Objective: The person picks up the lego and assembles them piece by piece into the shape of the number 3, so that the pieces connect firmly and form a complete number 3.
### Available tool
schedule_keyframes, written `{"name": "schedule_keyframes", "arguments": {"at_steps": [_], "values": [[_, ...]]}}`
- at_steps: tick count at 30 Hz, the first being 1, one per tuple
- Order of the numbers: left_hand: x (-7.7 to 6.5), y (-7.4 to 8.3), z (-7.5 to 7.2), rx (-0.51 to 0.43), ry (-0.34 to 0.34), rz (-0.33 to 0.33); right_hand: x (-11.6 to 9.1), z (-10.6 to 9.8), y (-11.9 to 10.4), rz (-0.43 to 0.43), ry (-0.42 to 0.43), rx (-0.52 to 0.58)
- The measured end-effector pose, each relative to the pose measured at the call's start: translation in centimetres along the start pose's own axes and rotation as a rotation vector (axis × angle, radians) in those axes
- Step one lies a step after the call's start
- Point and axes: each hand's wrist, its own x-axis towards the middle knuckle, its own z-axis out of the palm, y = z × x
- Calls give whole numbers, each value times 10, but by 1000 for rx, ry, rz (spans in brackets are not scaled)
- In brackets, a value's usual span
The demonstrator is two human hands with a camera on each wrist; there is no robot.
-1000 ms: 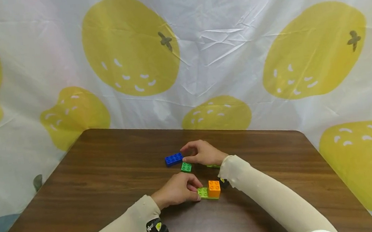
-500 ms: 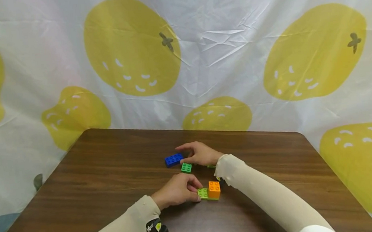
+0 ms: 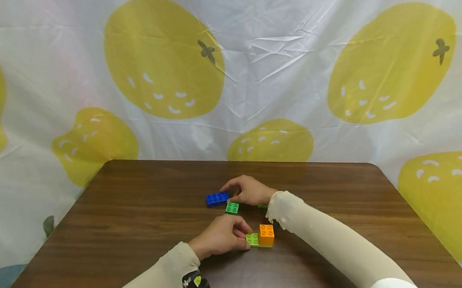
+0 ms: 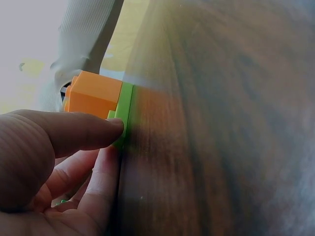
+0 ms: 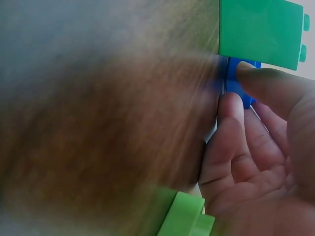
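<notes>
My left hand point(image 3: 221, 236) pinches the left end of a lime green toy building plate point(image 3: 253, 239). On the plate's right end stands an orange brick point(image 3: 266, 234); the left wrist view shows the thumb against the plate's edge point(image 4: 126, 98). Farther back, my right hand point(image 3: 252, 190) has thumb and fingers at the right end of a long blue brick point(image 3: 217, 199) lying on the table. In the right wrist view the thumb lies on the blue brick point(image 5: 236, 87), whose far side is hidden. Just in front of it sits a small green brick point(image 3: 231, 208).
Another lime green piece point(image 3: 262, 206) shows partly behind the right wrist, and also as a lime green brick point(image 5: 182, 215) low in the right wrist view. The brown wooden table point(image 3: 136, 204) ends at a hanging fruit-print cloth point(image 3: 276, 88).
My right hand first drew slightly left, then its fingers came in at the blue brick's end. The blue brick has turned a little. My left hand and the lime plate stay put.
</notes>
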Motion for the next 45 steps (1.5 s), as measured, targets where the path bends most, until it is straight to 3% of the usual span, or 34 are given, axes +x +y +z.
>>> {"name": "schedule_keyframes", "arguments": {"at_steps": [10, 31, 45], "values": [[2, -3, 2, -6, 5, -6, -8, -5, 2, 34, 15, 136], [1, -3, 2, -13, 9, 5, -22, -14, -7, 61, 91, 167], [0, -2, 1, -13, 8, 0, -45, -24, -18, 57, 148, 164]]}}
